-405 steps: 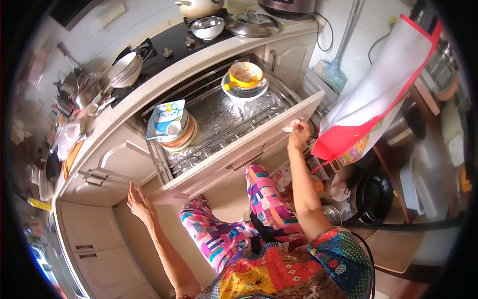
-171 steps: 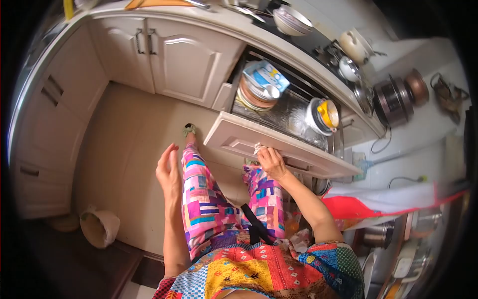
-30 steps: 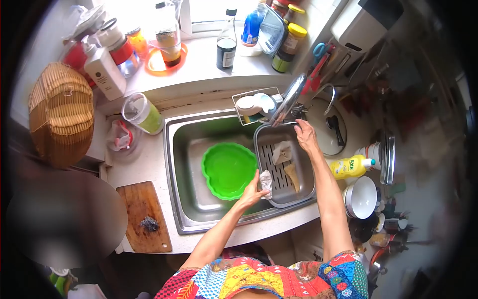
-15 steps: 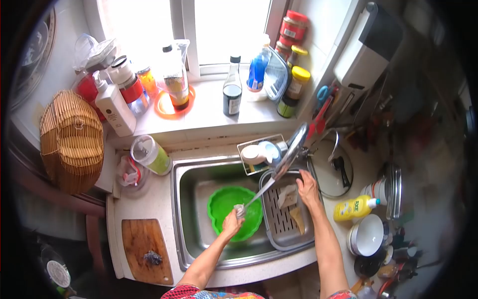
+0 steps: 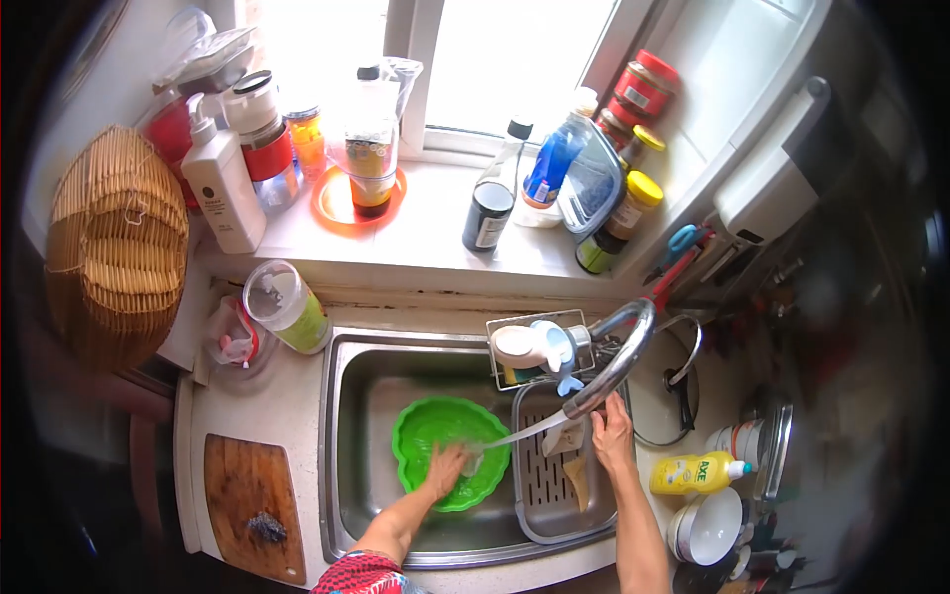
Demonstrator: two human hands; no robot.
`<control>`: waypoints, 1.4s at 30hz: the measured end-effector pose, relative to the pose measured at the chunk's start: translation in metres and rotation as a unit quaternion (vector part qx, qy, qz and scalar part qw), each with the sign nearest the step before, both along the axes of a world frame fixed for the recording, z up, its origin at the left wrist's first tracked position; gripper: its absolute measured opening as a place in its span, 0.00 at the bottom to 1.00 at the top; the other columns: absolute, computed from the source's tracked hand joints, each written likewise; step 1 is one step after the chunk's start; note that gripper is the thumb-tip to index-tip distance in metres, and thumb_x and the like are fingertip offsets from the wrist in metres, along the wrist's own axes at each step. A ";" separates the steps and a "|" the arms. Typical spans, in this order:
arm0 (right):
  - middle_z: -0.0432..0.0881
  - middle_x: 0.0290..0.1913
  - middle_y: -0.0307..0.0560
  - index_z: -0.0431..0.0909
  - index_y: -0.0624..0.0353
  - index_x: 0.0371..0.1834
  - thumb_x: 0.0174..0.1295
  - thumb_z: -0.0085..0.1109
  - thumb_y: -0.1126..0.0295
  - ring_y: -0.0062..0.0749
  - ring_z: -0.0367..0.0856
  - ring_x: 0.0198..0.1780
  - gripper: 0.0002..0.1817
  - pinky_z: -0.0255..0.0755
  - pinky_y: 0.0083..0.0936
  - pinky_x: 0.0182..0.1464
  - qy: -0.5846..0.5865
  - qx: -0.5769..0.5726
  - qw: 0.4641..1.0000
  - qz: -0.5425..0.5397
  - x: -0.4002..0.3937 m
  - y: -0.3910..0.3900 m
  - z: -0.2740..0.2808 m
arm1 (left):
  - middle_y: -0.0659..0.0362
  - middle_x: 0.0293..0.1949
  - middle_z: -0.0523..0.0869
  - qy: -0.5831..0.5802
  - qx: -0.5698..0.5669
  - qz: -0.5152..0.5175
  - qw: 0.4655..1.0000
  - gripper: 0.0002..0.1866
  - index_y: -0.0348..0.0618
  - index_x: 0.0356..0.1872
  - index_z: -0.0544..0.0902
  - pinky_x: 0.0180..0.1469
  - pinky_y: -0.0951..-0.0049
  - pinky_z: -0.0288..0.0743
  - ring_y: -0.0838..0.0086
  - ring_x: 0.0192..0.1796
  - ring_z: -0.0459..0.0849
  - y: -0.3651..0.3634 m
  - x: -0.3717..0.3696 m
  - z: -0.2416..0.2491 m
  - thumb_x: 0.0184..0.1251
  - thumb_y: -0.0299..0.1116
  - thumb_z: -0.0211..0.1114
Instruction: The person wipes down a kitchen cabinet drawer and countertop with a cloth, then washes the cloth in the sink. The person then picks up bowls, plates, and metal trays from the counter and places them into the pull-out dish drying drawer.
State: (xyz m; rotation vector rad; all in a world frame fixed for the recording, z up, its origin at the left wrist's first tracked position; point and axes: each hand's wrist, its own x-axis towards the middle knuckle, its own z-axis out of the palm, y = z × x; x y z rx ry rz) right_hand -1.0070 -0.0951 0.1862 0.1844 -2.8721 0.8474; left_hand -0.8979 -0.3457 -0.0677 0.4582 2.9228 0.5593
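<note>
My left hand [image 5: 448, 469] is down in a green scalloped basin [image 5: 414, 426] in the sink, its fingers spread and slightly blurred. By its fingertips is a small whitish lump [image 5: 474, 459], partly lost in the water stream [image 5: 529, 429]. That stream runs from the curved metal faucet [image 5: 625, 351]. Beside the faucet, my right hand [image 5: 614, 436] rests at the far right rim of a grey slotted drain basket [image 5: 527, 515], fingers stretched upward; their tips are partly hidden. In the basket lie a pale folded piece [image 5: 562, 439] and a tan wedge-shaped piece [image 5: 577, 481].
A wire caddy [image 5: 515, 379] holds bottles behind the basket. Right of the sink stand a yellow detergent bottle [image 5: 693, 474], white bowls [image 5: 711, 527] and a glass lid [image 5: 661, 401]. A cutting board [image 5: 233, 475] bears a dark clump [image 5: 266, 528]. Bottles and jars line the windowsill [image 5: 435, 223].
My left hand has gone from closed around the whitish lump under the stream to spread lower in the basin. My right hand has shifted slightly down the rim. The camera view has turned.
</note>
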 end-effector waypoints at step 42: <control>0.78 0.37 0.57 0.76 0.64 0.43 0.56 0.49 0.77 0.49 0.76 0.38 0.12 0.69 0.34 0.41 0.030 0.027 0.999 -0.019 -0.033 0.014 -0.002 | 0.55 0.42 0.76 -0.389 0.745 0.389 0.377 0.15 0.40 0.46 0.72 0.45 0.56 0.70 0.58 0.43 0.74 -0.006 -0.041 -0.008 0.56 0.24 0.48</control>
